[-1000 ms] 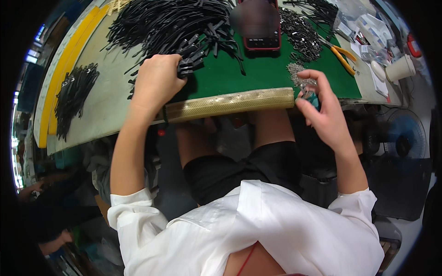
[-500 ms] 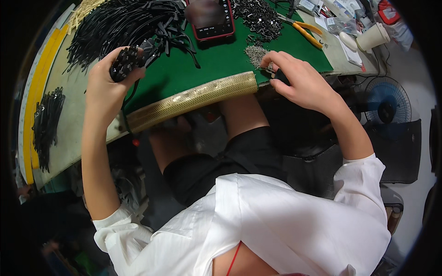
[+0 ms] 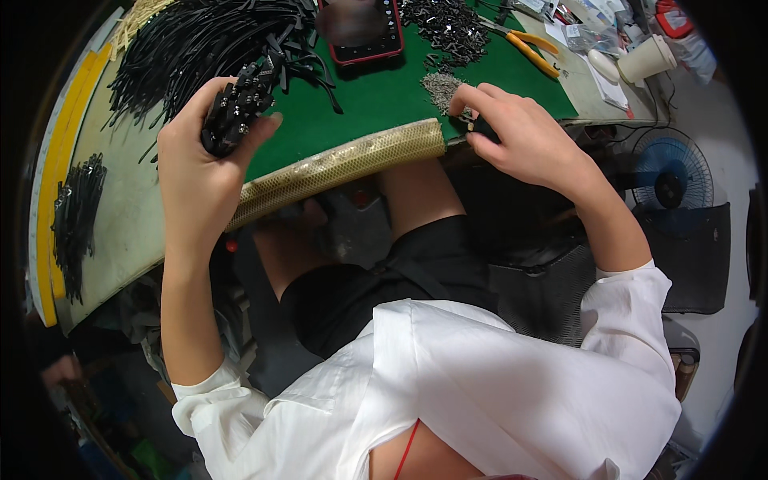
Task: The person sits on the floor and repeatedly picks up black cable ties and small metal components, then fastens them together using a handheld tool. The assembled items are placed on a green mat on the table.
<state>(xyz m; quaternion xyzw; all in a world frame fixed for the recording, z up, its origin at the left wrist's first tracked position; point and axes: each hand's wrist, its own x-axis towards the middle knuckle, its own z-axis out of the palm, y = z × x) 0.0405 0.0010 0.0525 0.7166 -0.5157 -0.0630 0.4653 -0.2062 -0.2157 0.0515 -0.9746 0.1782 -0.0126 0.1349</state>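
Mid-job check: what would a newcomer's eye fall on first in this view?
Probably the big heap of black strips across the upper left of the table, with the left hand gripping a bunch of black pieces just below it. Next, the gold mesh-patterned roll along the near edge of the green mat, then the orange-handled pliers at the upper right.

Phone (image 3: 364, 36) partly beyond upper edge
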